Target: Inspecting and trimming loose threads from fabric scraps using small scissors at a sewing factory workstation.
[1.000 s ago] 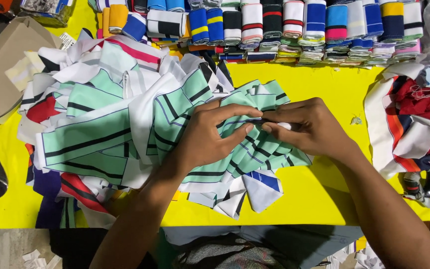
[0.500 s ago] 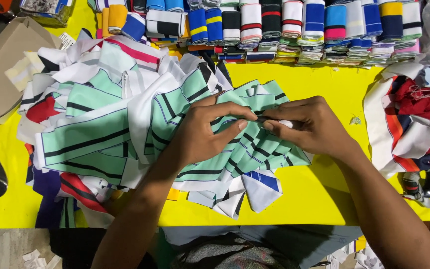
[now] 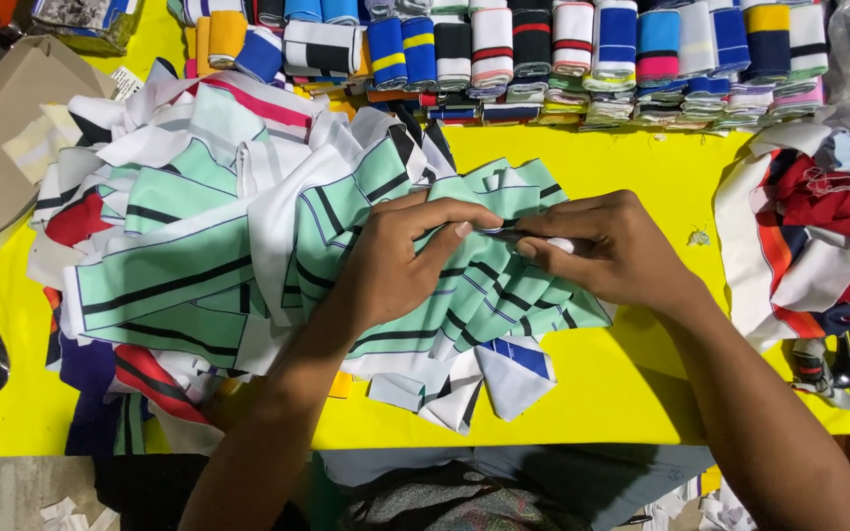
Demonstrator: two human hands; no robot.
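Green striped fabric (image 3: 464,285) lies amid fabric scraps (image 3: 179,236).

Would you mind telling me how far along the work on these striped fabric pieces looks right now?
Done, it seems: rolled striped bands sit lined up along the far edge of the yellow table. In hand: the left hand and right hand pinch a mint-green striped piece between them; the right holds a small white tool I cannot identify. Left: a loose heap of striped pieces and a red and white pile.
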